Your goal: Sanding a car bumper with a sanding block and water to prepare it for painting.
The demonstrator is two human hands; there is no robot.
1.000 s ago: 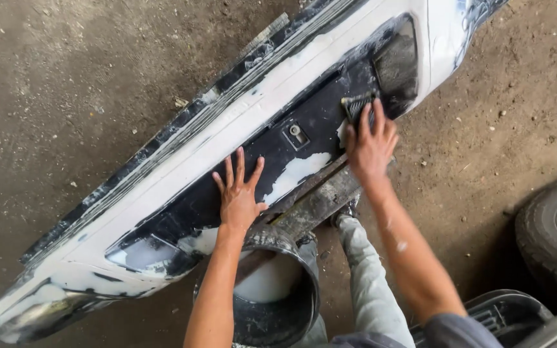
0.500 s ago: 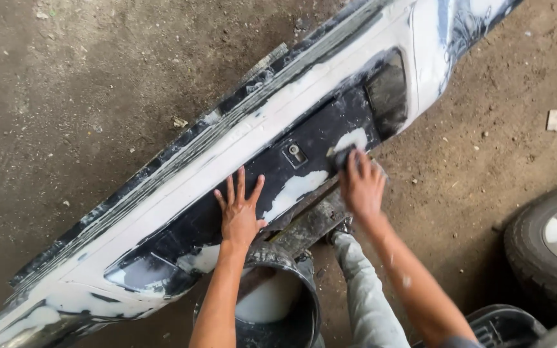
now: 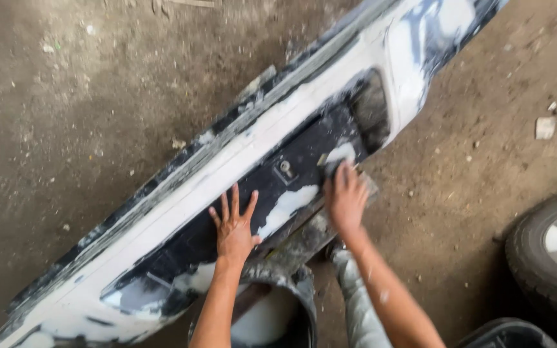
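A long car bumper [image 3: 272,138], white with patches of pale filler and a dark recessed panel, lies slanted across the dirt floor. My left hand [image 3: 233,229] rests flat on the dark panel with its fingers spread and holds nothing. My right hand [image 3: 346,196] presses a small dark sanding pad [image 3: 332,169] against the panel, just right of a small round metal fitting [image 3: 285,166]. The fingers cover most of the pad, and the hand is blurred.
A dirty black bucket [image 3: 294,283] stands under the bumper's near edge, beside my pale trouser leg [image 3: 356,303]. A car tyre on its rim [image 3: 543,264] lies at the right, with a black container [image 3: 504,335] near it. Scraps and stones dot the floor.
My right hand has slid the pad down and slightly left along the dark panel, toward the metal fitting. My left hand stays flat in place. The view has shifted a little.
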